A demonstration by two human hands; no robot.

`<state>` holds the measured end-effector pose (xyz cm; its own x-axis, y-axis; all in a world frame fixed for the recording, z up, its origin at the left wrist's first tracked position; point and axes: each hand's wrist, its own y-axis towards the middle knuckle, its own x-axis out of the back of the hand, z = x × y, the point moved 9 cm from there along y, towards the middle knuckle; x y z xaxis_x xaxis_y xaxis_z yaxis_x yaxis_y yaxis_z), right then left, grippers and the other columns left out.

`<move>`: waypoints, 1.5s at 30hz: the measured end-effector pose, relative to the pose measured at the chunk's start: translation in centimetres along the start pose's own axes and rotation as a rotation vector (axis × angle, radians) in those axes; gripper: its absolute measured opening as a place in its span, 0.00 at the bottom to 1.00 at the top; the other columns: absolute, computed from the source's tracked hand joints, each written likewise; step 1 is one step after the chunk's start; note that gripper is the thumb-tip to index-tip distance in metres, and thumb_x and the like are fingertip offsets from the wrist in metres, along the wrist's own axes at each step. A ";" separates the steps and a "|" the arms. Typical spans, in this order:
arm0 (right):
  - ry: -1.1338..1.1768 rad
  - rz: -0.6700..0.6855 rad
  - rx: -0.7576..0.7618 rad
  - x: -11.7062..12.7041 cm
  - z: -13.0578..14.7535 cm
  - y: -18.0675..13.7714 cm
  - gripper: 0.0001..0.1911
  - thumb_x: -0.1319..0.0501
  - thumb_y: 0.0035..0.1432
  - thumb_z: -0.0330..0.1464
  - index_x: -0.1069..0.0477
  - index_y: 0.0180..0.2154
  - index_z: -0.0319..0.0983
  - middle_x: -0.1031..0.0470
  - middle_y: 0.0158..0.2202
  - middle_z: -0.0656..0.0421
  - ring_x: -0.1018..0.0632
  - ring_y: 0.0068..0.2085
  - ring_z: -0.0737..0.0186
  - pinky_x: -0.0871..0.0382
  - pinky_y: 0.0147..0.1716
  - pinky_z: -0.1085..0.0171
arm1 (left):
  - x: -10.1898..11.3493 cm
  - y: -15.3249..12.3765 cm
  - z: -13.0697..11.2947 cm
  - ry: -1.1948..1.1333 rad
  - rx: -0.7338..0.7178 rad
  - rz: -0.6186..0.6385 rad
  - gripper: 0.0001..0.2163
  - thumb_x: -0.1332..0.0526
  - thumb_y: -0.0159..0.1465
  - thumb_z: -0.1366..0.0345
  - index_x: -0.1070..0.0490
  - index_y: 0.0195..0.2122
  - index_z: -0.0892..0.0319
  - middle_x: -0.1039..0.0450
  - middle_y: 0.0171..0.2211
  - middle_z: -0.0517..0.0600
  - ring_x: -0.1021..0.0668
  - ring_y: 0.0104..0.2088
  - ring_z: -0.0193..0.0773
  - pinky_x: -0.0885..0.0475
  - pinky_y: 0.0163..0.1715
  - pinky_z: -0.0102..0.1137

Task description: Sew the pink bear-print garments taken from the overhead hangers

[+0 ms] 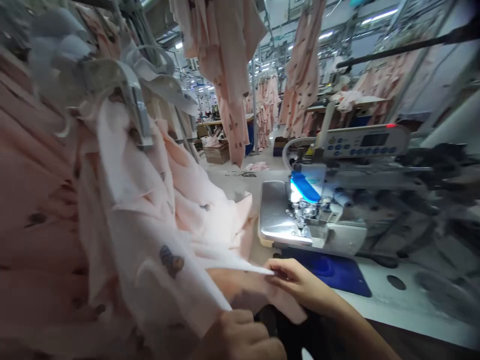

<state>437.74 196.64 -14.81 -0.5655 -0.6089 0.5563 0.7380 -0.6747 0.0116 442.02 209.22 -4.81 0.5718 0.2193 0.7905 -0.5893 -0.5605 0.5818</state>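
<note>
A pale pink printed garment (150,240) hangs from a white hanger clamp (131,95) on the left, its lower part drawn toward me. My left hand (242,337), low in the middle, is closed on one edge of this fabric. With thumb and fingers, my right hand (296,280) pinches another edge of it, and a short flap hangs below those fingers. To the right of the garment stands an overlock sewing machine (345,200) with a lit needle area and a blue guard (305,187). My right hand is just in front of its metal plate (275,215).
More pink garments (232,65) hang overhead and along the far left. A dark blue pad (330,272) lies on the white machine table (420,310). Behind it are a cardboard box (216,151) and a pile of pink cloth (257,166).
</note>
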 end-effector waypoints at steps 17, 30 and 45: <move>-0.053 -1.106 0.086 12.0 -1.4 -6.8 0.11 0.41 0.57 0.35 0.33 0.42 0.41 0.28 0.41 0.55 0.24 0.38 0.59 0.29 0.40 0.60 | -3.8 6.0 12.2 0.231 0.289 0.005 0.15 0.52 0.67 0.67 0.35 0.52 0.62 0.28 0.48 0.56 0.28 0.52 0.40 0.30 0.52 0.38; 0.572 -0.784 -0.129 6.8 -3.9 -5.0 0.16 0.40 0.55 0.45 0.35 0.30 0.37 0.34 0.23 0.63 0.34 0.25 0.68 0.43 0.24 0.70 | -4.3 8.9 13.0 0.220 0.541 0.177 0.13 0.53 0.67 0.60 0.35 0.29 0.57 0.30 0.25 0.46 0.27 0.26 0.35 0.42 0.24 0.28; 0.380 -0.771 -0.197 7.5 -3.6 -5.5 0.16 0.48 0.58 0.35 0.31 0.45 0.35 0.54 0.18 0.69 0.49 0.20 0.71 0.57 0.19 0.68 | -8.3 9.9 14.7 0.477 0.538 0.535 0.13 0.59 0.68 0.61 0.38 0.35 0.56 0.27 0.29 0.48 0.23 0.27 0.42 0.45 0.22 0.31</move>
<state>428.12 194.32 -13.69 -0.9900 -0.0284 0.1383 0.0435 -0.9933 0.1072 439.80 190.12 -8.38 -0.0716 0.0624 0.9955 -0.2934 -0.9552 0.0388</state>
